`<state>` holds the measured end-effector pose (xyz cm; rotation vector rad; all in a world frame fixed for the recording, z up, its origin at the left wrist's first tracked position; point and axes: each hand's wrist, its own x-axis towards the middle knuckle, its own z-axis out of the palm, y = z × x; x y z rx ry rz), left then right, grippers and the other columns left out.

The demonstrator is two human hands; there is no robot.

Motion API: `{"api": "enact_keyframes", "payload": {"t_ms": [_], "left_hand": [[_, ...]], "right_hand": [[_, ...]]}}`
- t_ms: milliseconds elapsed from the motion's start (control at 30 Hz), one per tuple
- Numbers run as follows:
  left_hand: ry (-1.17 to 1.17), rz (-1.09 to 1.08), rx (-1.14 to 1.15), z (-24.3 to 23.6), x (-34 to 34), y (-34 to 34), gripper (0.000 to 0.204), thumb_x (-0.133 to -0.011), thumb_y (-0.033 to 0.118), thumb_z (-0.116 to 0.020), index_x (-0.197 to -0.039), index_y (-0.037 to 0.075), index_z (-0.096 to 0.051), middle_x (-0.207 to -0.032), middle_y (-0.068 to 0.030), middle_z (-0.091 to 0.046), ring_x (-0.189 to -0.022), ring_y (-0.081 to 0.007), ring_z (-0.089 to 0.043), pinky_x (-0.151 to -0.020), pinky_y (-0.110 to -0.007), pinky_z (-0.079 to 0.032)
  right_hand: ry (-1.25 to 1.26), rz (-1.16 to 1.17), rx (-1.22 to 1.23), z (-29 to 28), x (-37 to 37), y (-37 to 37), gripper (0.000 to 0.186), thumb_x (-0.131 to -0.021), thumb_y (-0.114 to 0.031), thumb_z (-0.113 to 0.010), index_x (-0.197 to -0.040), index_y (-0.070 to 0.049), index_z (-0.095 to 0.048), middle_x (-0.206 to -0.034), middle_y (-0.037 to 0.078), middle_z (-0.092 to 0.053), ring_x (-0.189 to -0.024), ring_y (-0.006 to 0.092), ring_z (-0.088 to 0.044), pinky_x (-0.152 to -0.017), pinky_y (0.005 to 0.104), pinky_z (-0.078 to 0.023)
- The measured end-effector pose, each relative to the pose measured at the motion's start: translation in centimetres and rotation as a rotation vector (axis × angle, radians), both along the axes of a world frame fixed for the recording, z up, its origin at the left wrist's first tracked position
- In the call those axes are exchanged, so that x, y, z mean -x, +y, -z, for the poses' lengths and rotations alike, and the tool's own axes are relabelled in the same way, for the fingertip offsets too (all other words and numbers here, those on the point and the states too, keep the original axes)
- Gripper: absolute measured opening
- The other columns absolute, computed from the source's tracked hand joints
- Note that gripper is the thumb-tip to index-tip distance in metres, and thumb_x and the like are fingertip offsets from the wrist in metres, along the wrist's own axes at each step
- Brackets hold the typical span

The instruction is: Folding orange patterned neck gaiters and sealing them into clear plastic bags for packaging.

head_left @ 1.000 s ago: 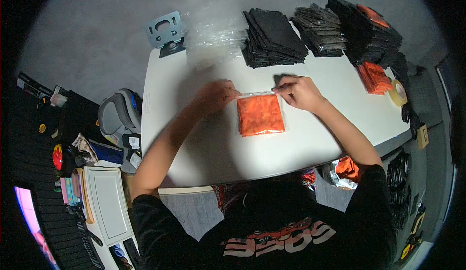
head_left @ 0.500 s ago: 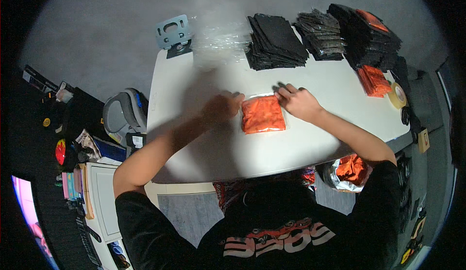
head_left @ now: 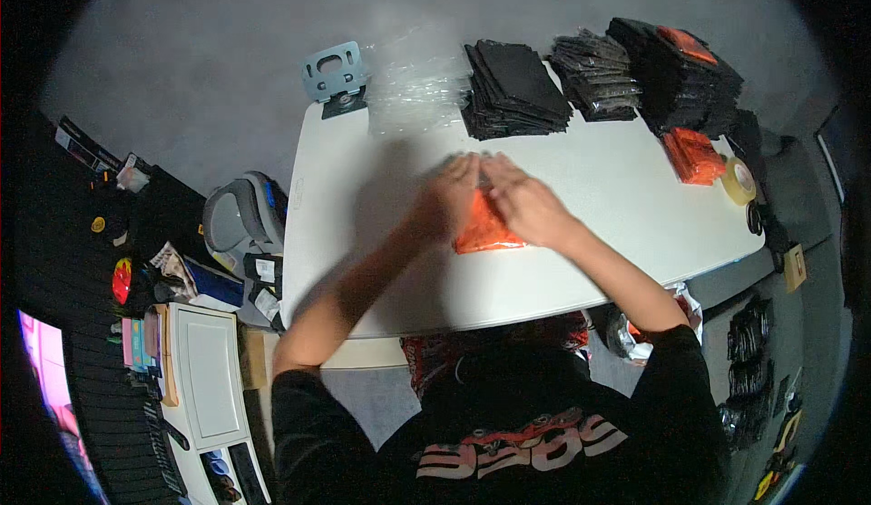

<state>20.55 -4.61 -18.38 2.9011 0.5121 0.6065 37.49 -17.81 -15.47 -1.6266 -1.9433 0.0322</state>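
Note:
A folded orange cloth item in a clear plastic bag [head_left: 488,230] lies flat on the white table [head_left: 363,278] in front of me. My left hand [head_left: 451,198] covers the upper left part of the bag. From the other side, my right hand [head_left: 528,204] rests over its upper right part. Both hands are somewhat smeared by motion, with fingers stretched out and nearly meeting at the bag's top edge. The fingertips and the flap beneath them are hard to make out.
Along the far edge stand a blue-grey metal bracket [head_left: 334,71], clear plastic bags [head_left: 413,88], black folded cloths [head_left: 517,88], bagged black items [head_left: 594,74] and a taller black stack [head_left: 680,78]. Bagged orange items [head_left: 694,156] and a tape roll [head_left: 738,181] sit at right.
My hands have come inward from the bag's two upper corners and now nearly meet over its top. The bag now lies partly covered by them. The view has shifted slightly.

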Motion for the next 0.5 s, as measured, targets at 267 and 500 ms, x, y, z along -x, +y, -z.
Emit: {"api": "enact_keyframes", "payload": {"t_ms": [267, 500], "left_hand": [[0.214, -0.197, 0.002, 3.1, 0.5, -2.7, 0.062, -0.102, 0.017, -0.051, -0.157, -0.007, -0.035, -0.165, -0.0233, -0.036, -0.155, -0.0339, -0.034, -0.120, -0.068, -0.025], [0.177, -0.172, -0.031, 3.0, 0.6, -2.8, 0.055, -0.106, 0.023, -0.044, -0.154, -0.004, -0.043, -0.166, -0.0188, -0.037, -0.156, -0.0295, -0.031, -0.118, -0.076, -0.018]], "right_hand": [[-0.090, -0.006, 0.315, 3.2, 1.0, 0.3, 0.065, -0.109, -0.031, -0.042, -0.158, 0.009, -0.030, -0.168, 0.027, -0.027, -0.158, 0.0407, -0.022, -0.130, 0.0503, -0.018], [-0.270, 0.023, 0.363, 2.8, 1.2, -0.4, 0.078, -0.107, -0.043, -0.040, -0.162, 0.009, -0.020, -0.170, 0.027, -0.020, -0.160, 0.0389, -0.016, -0.131, 0.0469, -0.012]]}}
